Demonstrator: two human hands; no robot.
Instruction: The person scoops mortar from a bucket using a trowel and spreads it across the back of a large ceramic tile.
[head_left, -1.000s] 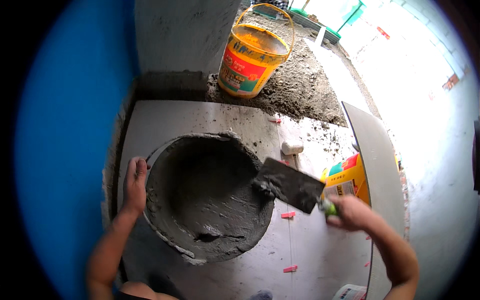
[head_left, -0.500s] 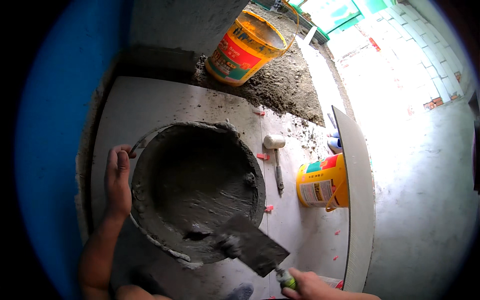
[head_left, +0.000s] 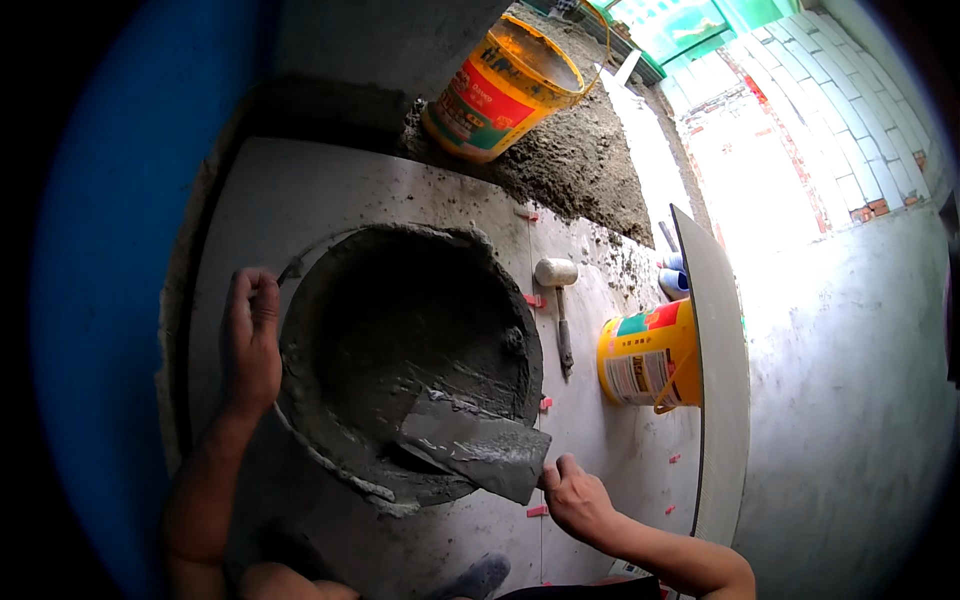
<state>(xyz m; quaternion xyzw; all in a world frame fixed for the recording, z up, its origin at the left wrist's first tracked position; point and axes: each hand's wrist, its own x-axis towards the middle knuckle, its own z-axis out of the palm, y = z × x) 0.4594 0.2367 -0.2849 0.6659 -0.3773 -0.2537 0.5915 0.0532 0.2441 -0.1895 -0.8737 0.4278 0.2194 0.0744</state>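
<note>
My left hand (head_left: 250, 345) grips the wire handle at the left side of a large round tub (head_left: 390, 310) of dark grey wet mortar, coated with it around the rim. My right hand (head_left: 578, 505) is closed on the handle of a mortar-smeared trowel (head_left: 472, 447), mostly hidden by my fingers. The wide flat blade lies across the lower right part of the tub, over the mortar. A white-headed mallet (head_left: 556, 273) lies on the pale floor tiles (head_left: 265, 190) right of the tub, among small red clips (head_left: 537, 512).
A blue wall (head_left: 100, 330) borders the left. A yellow bucket (head_left: 478, 115) stands at the back by rough sandy mortar (head_left: 585, 175). At right, a second yellow bucket (head_left: 640, 365) stands beside a large tile (head_left: 715, 390) set on edge. Blue-and-white shoes (head_left: 673, 282) sit behind it.
The trowel has moved from the tub's right rim down and leftward over its lower part, with my right hand following. My left hand stays on the handle. The view has shifted.
</note>
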